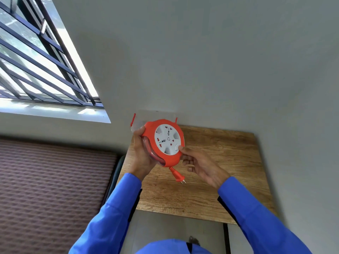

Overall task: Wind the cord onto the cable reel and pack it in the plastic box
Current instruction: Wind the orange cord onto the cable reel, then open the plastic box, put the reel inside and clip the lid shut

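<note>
I hold an orange cable reel (161,156) with a white socket face above the wooden table (220,162). My left hand (141,153) grips its left rim, where red cord shows wound in the groove. My right hand (200,164) holds the lower right edge, thumb on the white face. The orange plug (177,176) hangs from the reel's bottom on a short length of cord, its two pins pointing down right. Behind the reel stands a clear plastic box (136,125) with red clips, mostly hidden by the reel.
The table stands against a grey wall at the back and right. A patterned mattress (55,189) lies left of the table. A barred window (36,61) is at the upper left. Floor shows below the table's front edge.
</note>
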